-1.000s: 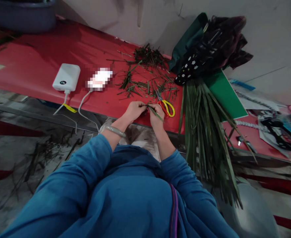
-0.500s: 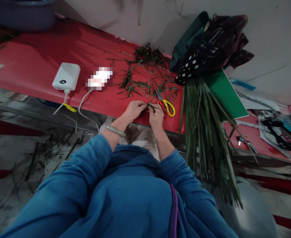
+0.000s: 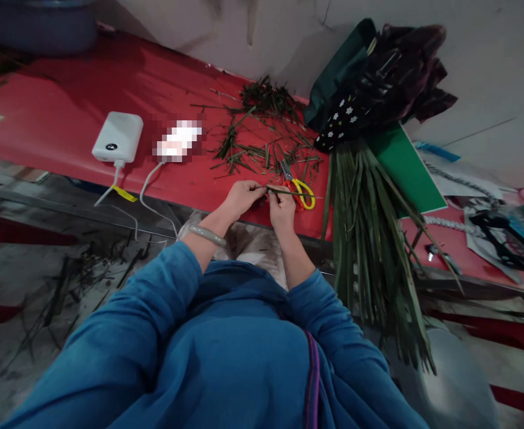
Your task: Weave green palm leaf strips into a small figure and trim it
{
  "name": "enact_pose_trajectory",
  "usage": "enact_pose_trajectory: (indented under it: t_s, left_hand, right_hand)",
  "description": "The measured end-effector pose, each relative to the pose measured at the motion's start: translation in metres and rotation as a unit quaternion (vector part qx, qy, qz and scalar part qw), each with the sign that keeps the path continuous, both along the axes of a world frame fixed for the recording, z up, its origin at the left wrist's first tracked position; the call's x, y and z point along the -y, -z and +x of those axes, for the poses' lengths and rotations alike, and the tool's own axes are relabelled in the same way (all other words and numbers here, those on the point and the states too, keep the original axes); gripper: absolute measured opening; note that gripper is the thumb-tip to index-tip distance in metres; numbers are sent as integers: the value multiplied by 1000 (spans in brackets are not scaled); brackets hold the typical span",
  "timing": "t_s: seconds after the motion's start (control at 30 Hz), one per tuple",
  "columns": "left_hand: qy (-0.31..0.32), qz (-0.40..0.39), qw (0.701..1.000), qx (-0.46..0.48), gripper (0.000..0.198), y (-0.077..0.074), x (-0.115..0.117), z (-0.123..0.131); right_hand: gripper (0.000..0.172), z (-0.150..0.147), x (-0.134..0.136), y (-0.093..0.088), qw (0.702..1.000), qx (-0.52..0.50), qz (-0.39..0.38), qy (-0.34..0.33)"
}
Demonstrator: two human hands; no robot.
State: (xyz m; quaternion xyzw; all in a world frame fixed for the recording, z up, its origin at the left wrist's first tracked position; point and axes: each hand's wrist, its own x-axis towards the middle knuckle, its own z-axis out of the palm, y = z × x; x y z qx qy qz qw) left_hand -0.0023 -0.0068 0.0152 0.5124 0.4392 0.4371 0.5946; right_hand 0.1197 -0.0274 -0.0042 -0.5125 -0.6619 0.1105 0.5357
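Between my two hands is a narrow green leaf strip (image 3: 301, 193), its loose end sticking out to the right over the scissor handles. My left hand (image 3: 243, 196) pinches the strip's left end with thumb and forefinger. Close beside it, my right hand (image 3: 282, 205) has its fingers closed on the same strip. Just past the right hand lie scissors (image 3: 307, 196) with yellow and red handles, blades toward the leaf scraps. Cut leaf scraps (image 3: 266, 156) are scattered beyond the hands, with a darker heap (image 3: 268, 98) behind them.
A white power bank (image 3: 118, 137) and a blurred-out lit device (image 3: 179, 141) with cables lie left on the red table (image 3: 177, 77). Long green leaves (image 3: 364, 238) hang over the front edge at right, beside a green board (image 3: 411, 170) and dark bags (image 3: 391, 77). A blue basin (image 3: 34, 27) stands far left.
A length of the leaf strip now shows to the right of my right hand, across the scissor handles. Both hands stay in nearly the same place.
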Motion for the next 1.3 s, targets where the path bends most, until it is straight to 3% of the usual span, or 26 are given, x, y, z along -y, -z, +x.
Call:
enact_pose_trajectory:
  t_s: [0.17,0.4,0.6,0.9,1.1,1.3]
  left_hand:
    - [-21,41,998,-40,16,3,0,1]
    - [-54,102,989,-88,22,8,-3,2]
    - [-31,116,990,-80,23,6,0,-4]
    - [45,-36,998,40,31,-11,3,-6]
    - [107,-67,991,52,29,-13,0,-12]
    - [106,-71,990,64,26,-11,-2,-14]
  right_hand:
    - [19,-1,2,-1,999,7,18,33]
    - [23,-1,2,7,999,22,41,1]
    - [25,-3,5,7,997,70,8,28]
    - [18,-1,0,1,999,-29,36,-11]
    - [15,2,-2,2,996,-59,35,-59]
    - [14,1,1,1,996,-57,39,-52]
